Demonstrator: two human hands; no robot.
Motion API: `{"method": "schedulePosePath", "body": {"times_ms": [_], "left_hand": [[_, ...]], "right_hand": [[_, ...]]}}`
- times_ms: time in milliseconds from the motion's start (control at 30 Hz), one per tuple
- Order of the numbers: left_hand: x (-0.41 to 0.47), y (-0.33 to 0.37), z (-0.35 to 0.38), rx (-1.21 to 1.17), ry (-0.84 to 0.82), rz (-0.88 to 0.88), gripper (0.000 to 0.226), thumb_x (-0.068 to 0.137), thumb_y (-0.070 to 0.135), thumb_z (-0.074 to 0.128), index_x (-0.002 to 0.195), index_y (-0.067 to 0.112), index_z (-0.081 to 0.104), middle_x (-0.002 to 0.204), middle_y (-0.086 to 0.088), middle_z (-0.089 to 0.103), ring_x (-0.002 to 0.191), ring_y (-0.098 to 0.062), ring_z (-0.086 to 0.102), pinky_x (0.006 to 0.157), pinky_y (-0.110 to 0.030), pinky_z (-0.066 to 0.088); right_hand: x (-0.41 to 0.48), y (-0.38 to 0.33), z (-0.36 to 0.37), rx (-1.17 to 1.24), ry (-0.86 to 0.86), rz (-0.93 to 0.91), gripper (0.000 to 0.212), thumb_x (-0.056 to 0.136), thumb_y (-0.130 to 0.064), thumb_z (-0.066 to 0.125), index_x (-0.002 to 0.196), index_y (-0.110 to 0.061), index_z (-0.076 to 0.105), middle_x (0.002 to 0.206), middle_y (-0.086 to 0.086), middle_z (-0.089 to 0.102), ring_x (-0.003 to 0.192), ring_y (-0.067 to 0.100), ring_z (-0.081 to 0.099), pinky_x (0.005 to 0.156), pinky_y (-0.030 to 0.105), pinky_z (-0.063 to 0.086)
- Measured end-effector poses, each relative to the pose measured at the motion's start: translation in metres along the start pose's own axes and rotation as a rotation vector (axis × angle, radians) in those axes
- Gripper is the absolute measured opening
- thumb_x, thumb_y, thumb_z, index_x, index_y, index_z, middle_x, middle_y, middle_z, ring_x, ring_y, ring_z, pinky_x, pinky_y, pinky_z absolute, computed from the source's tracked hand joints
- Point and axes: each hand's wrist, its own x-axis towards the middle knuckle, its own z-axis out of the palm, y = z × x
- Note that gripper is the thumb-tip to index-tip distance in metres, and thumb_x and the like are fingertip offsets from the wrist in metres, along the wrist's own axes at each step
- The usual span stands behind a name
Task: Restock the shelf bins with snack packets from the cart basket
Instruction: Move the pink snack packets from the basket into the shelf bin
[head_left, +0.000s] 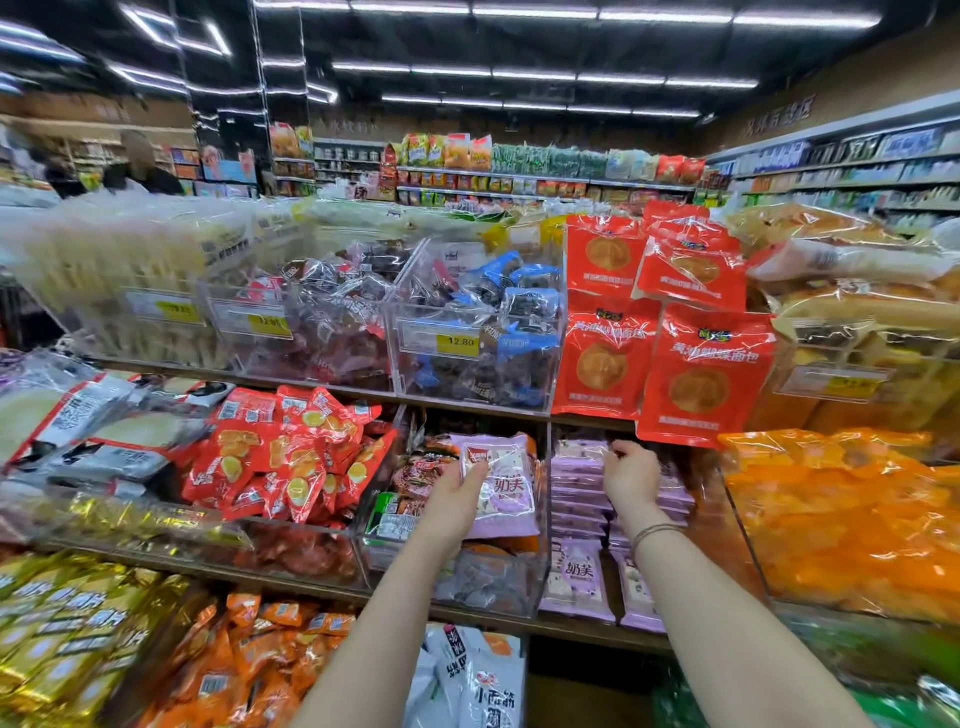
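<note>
My left hand (460, 491) grips a lilac snack packet (506, 486) and holds it upright in front of a clear bin (540, 577) on the middle shelf. To its right, my right hand (631, 475) reaches into the neighbouring bin, fingers curled on the stacked lilac packets (579, 488) of the same kind. More lilac packets (576, 579) stand at the front of that bin. The cart basket is out of view.
Red bread bags (698, 374) hang just above my right hand. Clear bins with price tags (457, 340) line the upper shelf. Red-orange packets (291, 457) fill the bin to the left, orange bags (841, 514) the right. White bags (483, 680) lie below.
</note>
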Motion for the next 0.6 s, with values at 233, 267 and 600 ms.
{"method": "schedulePosePath", "body": {"times_ms": [233,267,600], "left_hand": [[-0.002,0.000,0.000,0.000,-0.011,-0.005,0.061,0.097,0.047,0.043,0.147,0.015,0.033,0.154,-0.004,0.033,0.141,-0.022,0.030,0.116,-0.044,0.024],[-0.002,0.000,0.000,-0.006,-0.008,-0.008,0.061,0.097,0.047,0.044,0.147,0.015,0.034,0.154,-0.004,0.033,0.141,-0.022,0.030,0.116,-0.043,0.024],[0.002,0.019,0.026,-0.363,0.063,-0.120,0.056,0.097,0.041,0.047,0.145,0.014,0.035,0.151,-0.005,0.035,0.131,-0.023,0.043,0.104,-0.039,0.040]], "right_hand": [[-0.004,-0.006,0.002,0.001,-0.069,-0.064,0.038,0.093,-0.010,0.052,0.129,0.000,0.051,0.105,0.018,0.064,0.089,0.030,0.058,0.074,0.032,0.042],[-0.008,-0.005,0.000,0.031,-0.078,-0.068,0.039,0.093,-0.010,0.051,0.131,-0.001,0.049,0.102,0.017,0.064,0.085,0.029,0.058,0.073,0.032,0.043],[-0.100,-0.008,-0.017,0.306,-0.493,-0.240,0.028,0.090,-0.041,0.057,0.113,-0.026,0.059,0.124,-0.010,0.056,0.109,0.011,0.056,0.084,0.020,0.042]]}}
